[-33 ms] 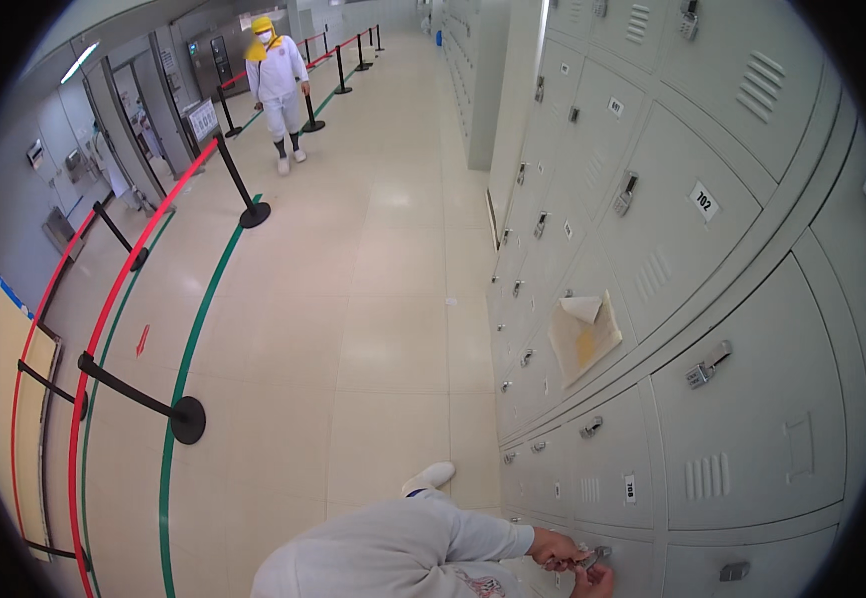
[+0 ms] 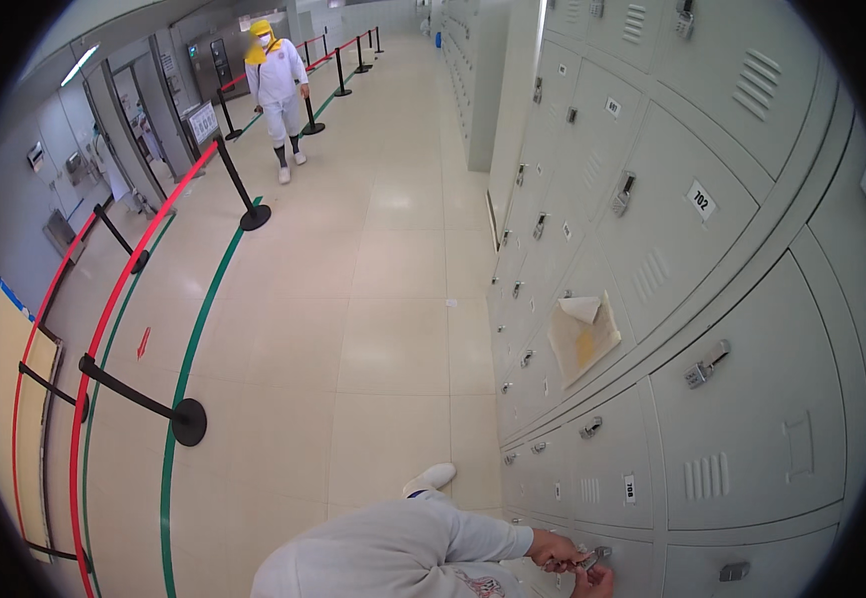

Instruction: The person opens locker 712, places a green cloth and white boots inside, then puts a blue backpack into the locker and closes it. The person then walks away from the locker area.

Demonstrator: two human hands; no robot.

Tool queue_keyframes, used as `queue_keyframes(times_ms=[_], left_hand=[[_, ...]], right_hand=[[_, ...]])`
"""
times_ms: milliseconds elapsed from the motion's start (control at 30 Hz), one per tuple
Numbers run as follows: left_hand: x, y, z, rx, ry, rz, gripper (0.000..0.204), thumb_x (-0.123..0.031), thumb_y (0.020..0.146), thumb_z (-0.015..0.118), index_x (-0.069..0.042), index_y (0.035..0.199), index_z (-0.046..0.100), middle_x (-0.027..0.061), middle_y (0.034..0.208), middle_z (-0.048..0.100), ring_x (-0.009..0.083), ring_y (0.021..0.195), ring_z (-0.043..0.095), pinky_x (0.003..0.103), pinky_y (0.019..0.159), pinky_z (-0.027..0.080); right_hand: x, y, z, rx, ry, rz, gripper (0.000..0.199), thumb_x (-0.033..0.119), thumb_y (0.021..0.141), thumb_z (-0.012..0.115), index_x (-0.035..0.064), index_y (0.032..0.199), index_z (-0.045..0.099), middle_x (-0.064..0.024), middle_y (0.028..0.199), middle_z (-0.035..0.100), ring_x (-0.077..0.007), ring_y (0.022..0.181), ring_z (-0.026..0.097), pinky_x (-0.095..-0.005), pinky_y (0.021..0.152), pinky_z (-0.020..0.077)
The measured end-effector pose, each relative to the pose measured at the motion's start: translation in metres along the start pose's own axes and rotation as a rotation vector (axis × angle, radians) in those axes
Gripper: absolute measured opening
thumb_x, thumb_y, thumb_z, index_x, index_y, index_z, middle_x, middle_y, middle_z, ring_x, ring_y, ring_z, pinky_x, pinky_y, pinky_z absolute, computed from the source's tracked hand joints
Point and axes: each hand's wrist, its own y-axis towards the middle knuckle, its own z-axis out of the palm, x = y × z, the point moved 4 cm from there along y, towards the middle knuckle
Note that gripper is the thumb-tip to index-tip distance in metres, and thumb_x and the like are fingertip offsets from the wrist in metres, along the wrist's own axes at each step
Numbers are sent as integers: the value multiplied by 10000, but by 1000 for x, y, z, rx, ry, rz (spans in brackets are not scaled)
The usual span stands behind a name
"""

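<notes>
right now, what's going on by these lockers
The person's left hand and right hand are both at a small metal lock on a low grey locker door. Whether the lock is open is too small to tell. Farther off, someone in white with yellow headwear is near the barrier posts.

we see smooth, satin, painted-looking metal on the lockers (image 2: 752, 419), bare-looking metal on the padlock (image 2: 593, 561) we're handling, glossy floor (image 2: 383, 344), matt cloth sleeve (image 2: 491, 538), papery white flap (image 2: 580, 308)
</notes>
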Motion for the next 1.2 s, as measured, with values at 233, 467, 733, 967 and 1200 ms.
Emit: queue_keyframes(times_ms=[233, 467, 733, 967, 1200], left_hand=[[-1, -6, 9, -31, -63, 94, 499, -585, 976, 454, -123, 823, 562, -54, 614, 422, 61, 470, 330, 246, 398, 257], [10, -6, -37, -213, 86, 403, 336, -453, 962, 536, -145, 920, 664, -69, 613, 415, 70, 509, 364, 277, 439, 296], [-32, -54, -9, -166, -152, 83, 244, -360, 942, 654, -132, 878, 595, -64, 726, 477, 38, 578, 365, 212, 439, 238], [-17, -47, -18, -172, -118, 86, 231, -355, 961, 627, -133, 916, 582, -70, 714, 442, 57, 578, 347, 227, 476, 283], [-23, -53, -5, -174, -106, 161, 216, -358, 984, 586, -142, 974, 596, -77, 735, 457, 43, 639, 389, 223, 527, 329]], right_hand=[[-8, 2, -1, 15, 257, 95, 268, 242, 826, 745, 0, 914, 675, -167, 853, 677, -294, 794, 635, -426, 754, 504], [-19, 20, 47, 148, 463, 264, 340, 269, 858, 761, 60, 651, 591, 19, 600, 559, -62, 567, 485, -259, 488, 373], [-13, 1, 55, 98, 811, 498, 191, 153, 912, 688, -21, 936, 613, -86, 850, 662, -136, 744, 654, -286, 614, 586], [-15, 0, 51, 164, 845, 531, 193, 123, 928, 665, -21, 1053, 628, -86, 923, 672, -142, 816, 657, -278, 672, 589], [-14, -6, 59, 80, 878, 524, 212, 132, 957, 624, -24, 1099, 603, -86, 959, 663, -145, 829, 650, -295, 688, 596]])
